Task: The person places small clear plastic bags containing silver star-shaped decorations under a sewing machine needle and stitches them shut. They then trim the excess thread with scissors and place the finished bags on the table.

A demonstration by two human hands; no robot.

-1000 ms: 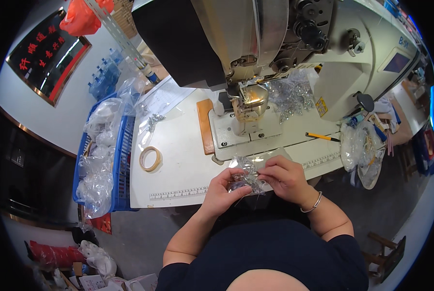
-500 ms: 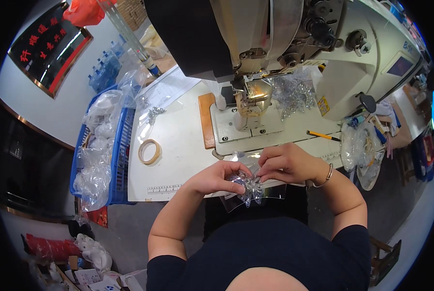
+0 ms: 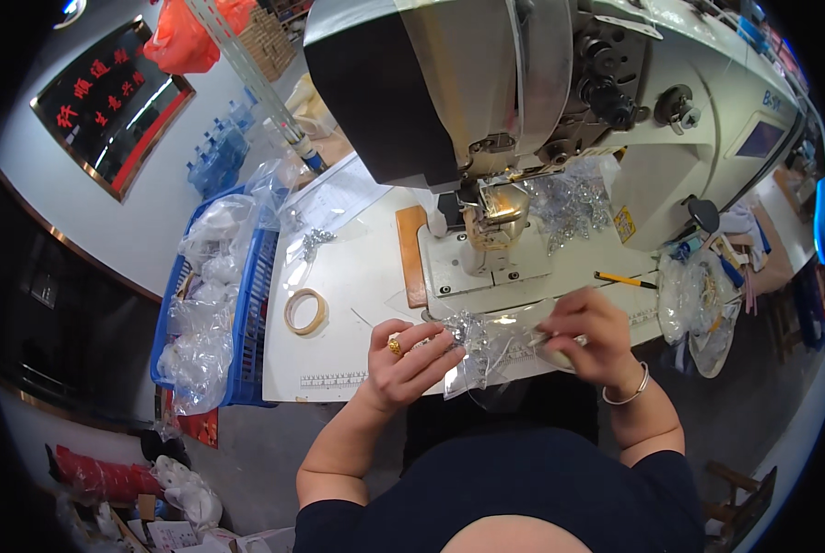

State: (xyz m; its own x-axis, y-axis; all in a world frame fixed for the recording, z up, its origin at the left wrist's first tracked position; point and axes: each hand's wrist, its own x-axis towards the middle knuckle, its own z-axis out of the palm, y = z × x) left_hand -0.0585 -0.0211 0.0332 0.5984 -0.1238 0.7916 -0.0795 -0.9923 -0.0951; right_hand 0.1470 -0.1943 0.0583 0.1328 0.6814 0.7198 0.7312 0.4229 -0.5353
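My left hand (image 3: 414, 361) wears a gold ring and grips a silver, glittering beaded piece (image 3: 468, 343) on clear plastic film at the table's front edge. Its fingers lie across the left side of the piece. To the right, my right hand (image 3: 595, 339) is closed in a pinch, a little smeared by motion. A small pale bit shows at its fingertips, too small to name. Clear film (image 3: 514, 343) stretches between the two hands. Just beyond them stands the sewing machine (image 3: 500, 226), its needle area lit. More silver beaded pieces (image 3: 573, 212) lie behind it.
On the white table (image 3: 339, 290) are a tape roll (image 3: 305, 311), an orange-brown block (image 3: 412, 258) and a yellow-black pen (image 3: 625, 279). A blue basket (image 3: 251, 323) of clear plastic stands at the left. Plastic bags (image 3: 693, 295) sit at the right.
My right hand has moved away from my left, to the right. My left hand has turned, its fingers now stretched over the beaded piece. The whole view has shifted slightly.
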